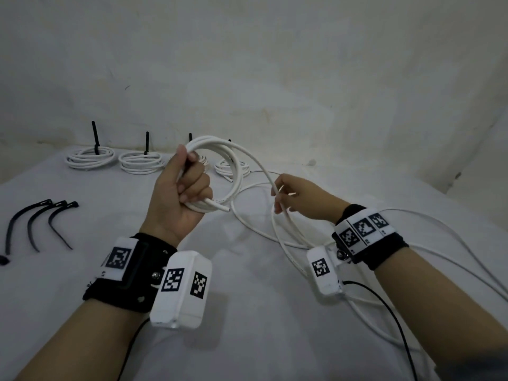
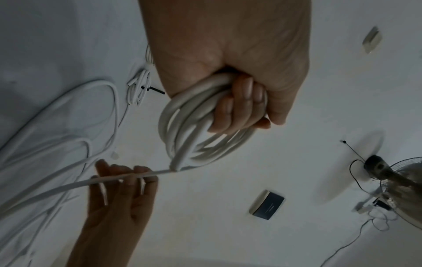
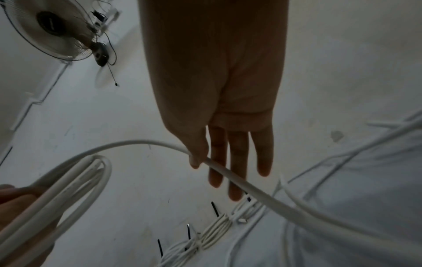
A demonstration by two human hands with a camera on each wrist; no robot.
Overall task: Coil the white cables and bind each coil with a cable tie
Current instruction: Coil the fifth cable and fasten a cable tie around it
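My left hand (image 1: 184, 193) is raised above the table and grips a coil of white cable (image 1: 238, 174) in its fist; the coil (image 2: 182, 130) has several loops. Its cut end (image 1: 224, 209) sticks out below the fist. From the coil's top a strand of the white cable (image 1: 258, 166) arcs right and down to my right hand (image 1: 297, 199). In the right wrist view the right hand's thumb (image 3: 196, 159) holds this strand (image 3: 262, 196) against nearly straight fingers. Below that hand the cable's loose length (image 1: 247, 224) lies in loops on the white cloth.
Several coils bound with upright black ties (image 1: 89, 158) (image 1: 141, 162) (image 1: 232, 169) stand along the table's back edge, one partly hidden behind my left hand. Three loose black cable ties (image 1: 35, 224) lie at the left. More white cables (image 1: 453, 243) trail off right. A fan (image 3: 52, 30) is mounted overhead.
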